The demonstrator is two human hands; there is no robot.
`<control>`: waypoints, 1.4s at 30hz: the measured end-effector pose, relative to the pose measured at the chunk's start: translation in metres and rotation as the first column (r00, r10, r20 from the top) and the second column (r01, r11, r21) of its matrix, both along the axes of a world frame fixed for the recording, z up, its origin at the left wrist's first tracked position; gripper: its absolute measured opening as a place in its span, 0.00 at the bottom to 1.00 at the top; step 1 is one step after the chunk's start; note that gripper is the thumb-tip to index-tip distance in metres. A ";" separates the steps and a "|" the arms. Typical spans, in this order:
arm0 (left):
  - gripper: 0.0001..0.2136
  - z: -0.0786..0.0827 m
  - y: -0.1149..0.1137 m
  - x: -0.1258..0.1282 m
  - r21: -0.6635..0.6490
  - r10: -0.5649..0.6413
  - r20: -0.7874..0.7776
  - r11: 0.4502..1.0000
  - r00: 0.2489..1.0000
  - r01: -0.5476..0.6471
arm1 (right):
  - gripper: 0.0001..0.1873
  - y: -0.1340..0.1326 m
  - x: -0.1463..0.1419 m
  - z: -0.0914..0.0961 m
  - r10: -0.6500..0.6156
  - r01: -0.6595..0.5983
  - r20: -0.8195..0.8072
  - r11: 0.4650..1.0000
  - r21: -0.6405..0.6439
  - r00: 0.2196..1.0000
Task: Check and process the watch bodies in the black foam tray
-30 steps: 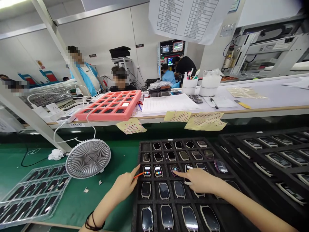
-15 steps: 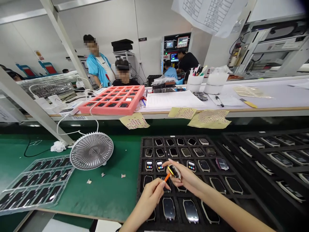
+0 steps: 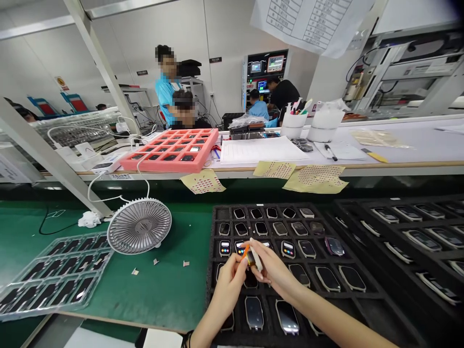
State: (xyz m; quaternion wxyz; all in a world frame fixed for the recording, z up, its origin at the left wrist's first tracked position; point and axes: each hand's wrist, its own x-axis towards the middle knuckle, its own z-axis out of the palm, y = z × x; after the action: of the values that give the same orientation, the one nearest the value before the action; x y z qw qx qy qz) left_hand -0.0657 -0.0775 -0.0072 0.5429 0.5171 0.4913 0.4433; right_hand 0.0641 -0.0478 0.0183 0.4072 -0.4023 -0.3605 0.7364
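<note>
My right hand (image 3: 273, 270) grips a smartwatch case (image 3: 256, 259), tilted on edge above the black foam tray (image 3: 213, 285). My left hand (image 3: 228, 280) is closed around a thin orange stick-like tool (image 3: 246, 251), its fingertips close against the case. Fingers hide much of the case and the tool's tip. Below and around both hands, smartwatches lie in the tray's compartments. Several have lit screens, such as the watch (image 3: 288, 249) right of my hands; others are dark, like the watch (image 3: 253, 312) nearer me.
Left of the tray stands a round grey fan (image 3: 139, 226). A clear plastic tray (image 3: 90, 295) of black parts lies farther left. More watches fill a second black tray (image 3: 384, 299) at right. A pink foam tray (image 3: 163, 165) sits on the raised shelf; several people are beyond it.
My left hand has moved up and closer to my right hand, and the orange tool now points upward beside the case. The watch case has turned more edge-on. A person behind has moved right.
</note>
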 end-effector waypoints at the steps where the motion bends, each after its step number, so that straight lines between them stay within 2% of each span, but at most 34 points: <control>1: 0.21 0.001 0.000 0.001 0.009 -0.022 -0.008 1.000 1.000 0.022 | 0.26 -0.002 -0.001 0.000 -0.004 0.003 0.036 0.999 0.036 0.999; 3: 0.21 0.003 -0.001 0.002 0.055 -0.067 -0.038 0.996 0.997 0.069 | 0.24 -0.004 -0.003 -0.001 -0.021 0.014 0.077 0.995 0.096 0.997; 5: 0.20 0.006 -0.004 0.002 0.044 -0.097 -0.037 0.994 0.995 0.099 | 0.23 -0.004 -0.004 -0.001 -0.044 0.036 0.067 0.993 0.115 0.997; 10: 0.21 0.013 -0.013 -0.002 -0.114 -0.166 0.098 0.978 0.981 0.176 | 0.25 0.000 -0.001 0.002 -0.059 0.060 -0.049 0.998 0.014 0.997; 14: 0.22 0.021 -0.017 -0.004 -0.147 -0.235 0.083 0.958 0.968 0.245 | 0.22 0.000 0.002 0.004 -0.059 0.058 -0.125 0.998 -0.008 0.990; 31: 0.24 0.034 -0.018 -0.005 -0.231 -0.232 0.080 0.942 0.969 0.244 | 0.24 -0.005 0.002 0.010 -0.032 0.019 -0.314 0.999 -0.045 0.949; 39: 0.23 0.036 -0.015 -0.011 -0.235 -0.252 0.063 0.937 0.966 0.260 | 0.22 -0.002 0.005 0.014 0.007 -0.002 -0.146 0.999 0.036 0.989; 42: 0.22 0.035 -0.015 -0.010 -0.184 -0.248 0.115 0.946 0.962 0.266 | 0.22 -0.003 0.002 0.017 0.073 -0.089 -0.282 0.995 -0.046 0.956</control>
State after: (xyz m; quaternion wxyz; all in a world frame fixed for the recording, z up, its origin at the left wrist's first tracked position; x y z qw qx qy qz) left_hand -0.0757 -0.0925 0.0277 0.6666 0.4995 0.4362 0.3405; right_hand 0.0657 -0.0511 0.0353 0.4117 -0.2905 -0.2938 0.8123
